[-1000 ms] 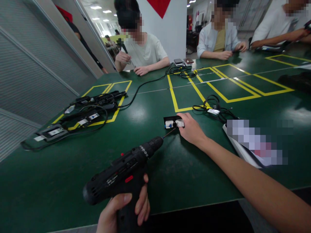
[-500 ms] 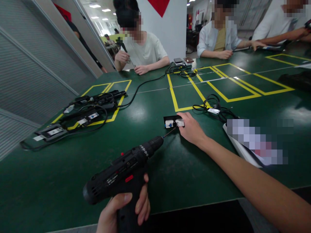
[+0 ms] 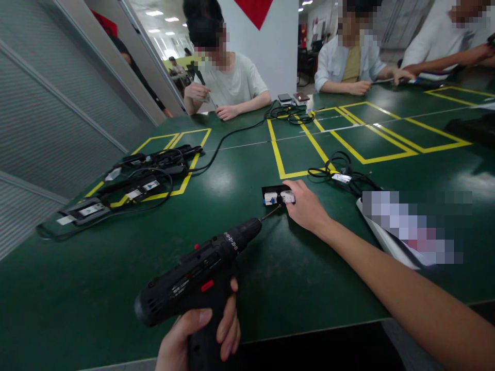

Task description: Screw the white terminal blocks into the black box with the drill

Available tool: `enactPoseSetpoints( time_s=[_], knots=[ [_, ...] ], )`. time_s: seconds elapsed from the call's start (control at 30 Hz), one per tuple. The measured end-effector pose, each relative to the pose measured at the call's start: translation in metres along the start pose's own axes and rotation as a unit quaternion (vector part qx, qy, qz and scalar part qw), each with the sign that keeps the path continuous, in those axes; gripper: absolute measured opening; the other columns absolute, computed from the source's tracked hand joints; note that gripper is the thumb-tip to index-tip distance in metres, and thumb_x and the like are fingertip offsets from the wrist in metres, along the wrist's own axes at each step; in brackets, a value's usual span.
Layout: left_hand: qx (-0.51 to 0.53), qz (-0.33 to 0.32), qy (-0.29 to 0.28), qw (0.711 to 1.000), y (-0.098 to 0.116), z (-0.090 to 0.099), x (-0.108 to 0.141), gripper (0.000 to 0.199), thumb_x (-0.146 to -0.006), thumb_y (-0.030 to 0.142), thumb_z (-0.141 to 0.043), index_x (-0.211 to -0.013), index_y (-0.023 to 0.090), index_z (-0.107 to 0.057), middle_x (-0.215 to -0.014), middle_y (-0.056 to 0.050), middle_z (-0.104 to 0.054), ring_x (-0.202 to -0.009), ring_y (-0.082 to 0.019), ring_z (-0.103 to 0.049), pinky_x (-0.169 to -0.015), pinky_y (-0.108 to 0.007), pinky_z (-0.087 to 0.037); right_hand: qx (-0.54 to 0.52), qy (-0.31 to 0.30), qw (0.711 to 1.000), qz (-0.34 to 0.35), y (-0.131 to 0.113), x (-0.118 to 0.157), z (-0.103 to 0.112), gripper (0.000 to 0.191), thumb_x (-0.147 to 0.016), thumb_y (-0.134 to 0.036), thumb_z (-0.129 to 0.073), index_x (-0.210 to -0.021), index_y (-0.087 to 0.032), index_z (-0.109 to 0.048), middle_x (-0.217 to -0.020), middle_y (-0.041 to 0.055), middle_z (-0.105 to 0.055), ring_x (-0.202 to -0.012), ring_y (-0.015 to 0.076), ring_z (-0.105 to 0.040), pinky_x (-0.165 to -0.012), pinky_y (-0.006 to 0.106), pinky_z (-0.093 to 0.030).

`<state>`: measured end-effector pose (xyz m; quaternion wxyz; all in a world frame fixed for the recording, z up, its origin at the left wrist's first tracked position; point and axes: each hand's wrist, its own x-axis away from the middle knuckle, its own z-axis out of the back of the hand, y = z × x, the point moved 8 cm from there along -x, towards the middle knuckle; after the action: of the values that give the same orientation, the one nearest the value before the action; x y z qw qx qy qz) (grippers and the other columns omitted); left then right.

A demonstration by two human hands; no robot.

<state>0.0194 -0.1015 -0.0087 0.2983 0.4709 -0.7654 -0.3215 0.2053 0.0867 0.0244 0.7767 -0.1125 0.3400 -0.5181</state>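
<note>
My left hand [image 3: 204,330] is wrapped round the handle of a black cordless drill [image 3: 201,273] with red buttons. The drill points up and to the right, and its long thin bit [image 3: 271,212] ends at the lower edge of a small black piece [image 3: 275,189] with white and blue parts on it. Fingers of my right hand [image 3: 305,205] grip the right end of that piece on the green table. Whether the bit tip touches the piece is too small to tell.
Black devices with cables [image 3: 143,180] lie on the left by yellow tape. A coiled cable [image 3: 342,167] and a white-edged box [image 3: 386,242] lie at the right. People sit across the table [image 3: 240,154]; one person's hands [image 3: 226,112] hold a thin tool.
The whole view has shifted very slightly. Both hands, the drill and the small piece keep nearly the same places relative to each other.
</note>
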Motion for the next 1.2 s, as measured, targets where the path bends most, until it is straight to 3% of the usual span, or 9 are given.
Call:
enactPoseSetpoints(
  time_s=[1.2],
  knots=[
    [0.0, 0.004, 0.009, 1.0, 0.0004, -0.0007, -0.0004, 0.036, -0.081, 0.034, -0.044, -0.11, 0.013, -0.047, -0.058, 0.0, -0.048, -0.043, -0.015, -0.049, -0.05, -0.033, -0.042, -0.006, 0.003, 1.0, -0.002, -0.0008, 0.0004, 0.0006, 0.051, -0.075, -0.007, -0.047, -0.124, -0.017, -0.046, -0.115, 0.0126, -0.053, -0.1, 0.0253, -0.056, -0.088, 0.04, -0.047]
  ],
)
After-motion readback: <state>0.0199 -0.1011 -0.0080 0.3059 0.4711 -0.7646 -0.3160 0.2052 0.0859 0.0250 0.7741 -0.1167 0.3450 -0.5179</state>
